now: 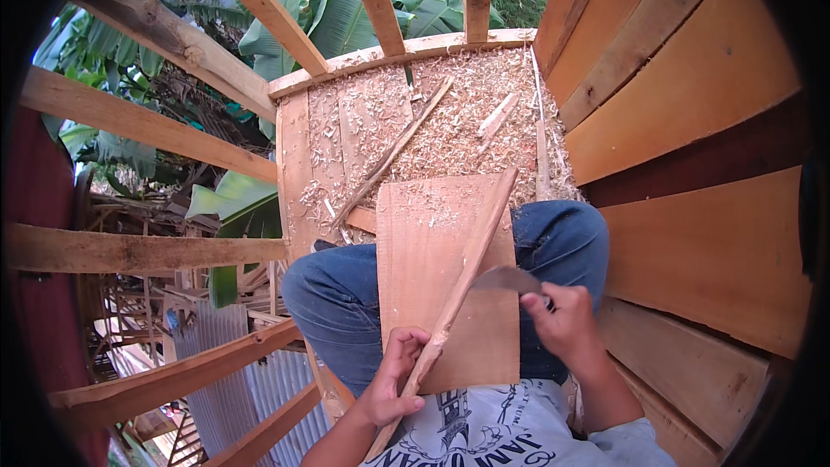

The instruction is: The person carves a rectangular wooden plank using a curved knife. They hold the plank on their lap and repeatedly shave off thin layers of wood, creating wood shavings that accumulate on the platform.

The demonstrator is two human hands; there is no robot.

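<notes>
A long, roughly whittled wooden stick (467,268) runs slantwise over my lap, its far end beyond my knees and its near end against my shirt. My left hand (399,378) is closed around the lower part of it. In my right hand (564,326) is a knife (508,279) with a broad, curved dark blade. The handle is mostly hidden by my fingers. The blade's tip points left and is at the stick's right side; whether it touches the wood I cannot tell. Beneath both lies a flat wooden board (419,281) across my thighs, sprinkled with small shavings.
Curled shavings (467,138) cover much of the plank floor (296,147) ahead. A thin stick (393,154) and a short wood piece (498,116) lie among them. Wooden rails (156,248) stand at the left and front, a plank wall (683,112) at the right. Banana leaves (337,13) grow outside.
</notes>
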